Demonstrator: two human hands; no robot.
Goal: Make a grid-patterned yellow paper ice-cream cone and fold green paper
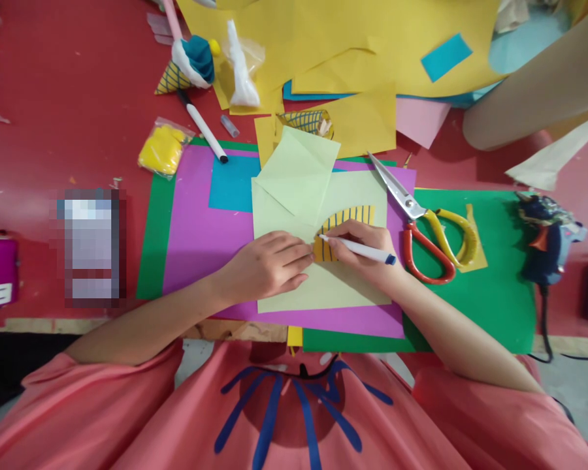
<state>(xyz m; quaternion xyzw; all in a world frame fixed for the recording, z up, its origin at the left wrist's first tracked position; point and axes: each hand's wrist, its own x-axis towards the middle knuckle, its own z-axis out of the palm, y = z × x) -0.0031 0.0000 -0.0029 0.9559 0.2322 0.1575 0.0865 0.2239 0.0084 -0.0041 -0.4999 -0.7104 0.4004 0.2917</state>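
My right hand (360, 251) is closed around a white marker pen (367, 250) with a blue end, its tip on a yellow paper piece (347, 217) striped with dark lines. My left hand (267, 264) lies on the pale green paper (294, 189), fingers together, pressing down the yellow piece's left edge. The pale green sheet rests on purple paper (196, 228), which lies on green paper (490, 307).
Scissors (424, 222) with red and yellow handles lie to the right. A glue gun (543, 241) sits at the far right. Further back are yellow sheets (343, 39), a capped marker (203, 130), a yellow clay bag (163, 150), paper cones (174, 77) and another person's arm (539, 85).
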